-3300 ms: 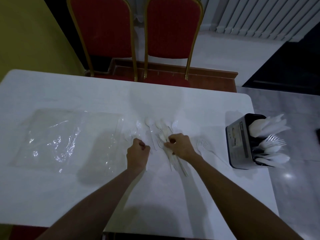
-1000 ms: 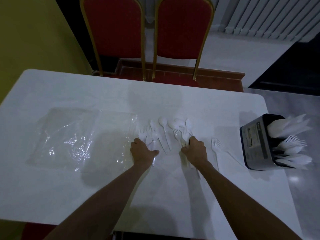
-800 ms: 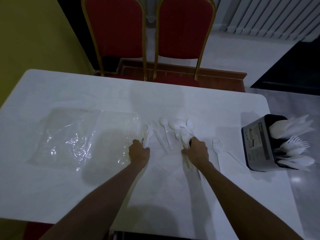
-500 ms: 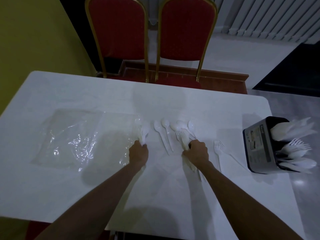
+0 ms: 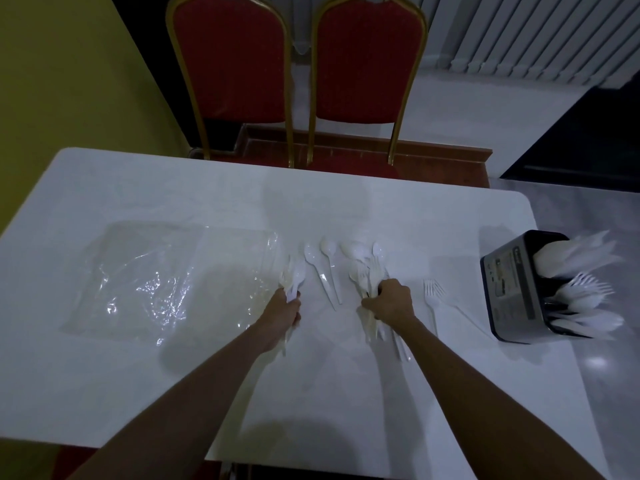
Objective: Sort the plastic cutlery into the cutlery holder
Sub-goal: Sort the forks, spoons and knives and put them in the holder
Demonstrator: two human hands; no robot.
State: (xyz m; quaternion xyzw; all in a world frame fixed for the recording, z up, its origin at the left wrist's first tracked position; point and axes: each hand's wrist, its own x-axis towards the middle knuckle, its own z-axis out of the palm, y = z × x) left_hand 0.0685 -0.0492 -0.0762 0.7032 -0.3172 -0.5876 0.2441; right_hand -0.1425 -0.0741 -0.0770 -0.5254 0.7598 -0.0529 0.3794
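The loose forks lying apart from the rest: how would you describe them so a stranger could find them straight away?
Start at the white table and find the black cutlery holder at its right edge. Between it and the right hand lie two white forks. Unlike the bundle of cutlery that hand grips, they lie untouched, tines pointing away from the person.

Both bare forearms reach in from the bottom corners toward mid-frame, left hand (image 5: pixel 284 311) fisted round a small bunch of plastic cutlery (image 5: pixel 295 278), right hand (image 5: pixel 389 303) knuckles-up just right of centre, clamped on a fatter cutlery bundle (image 5: pixel 371 277).
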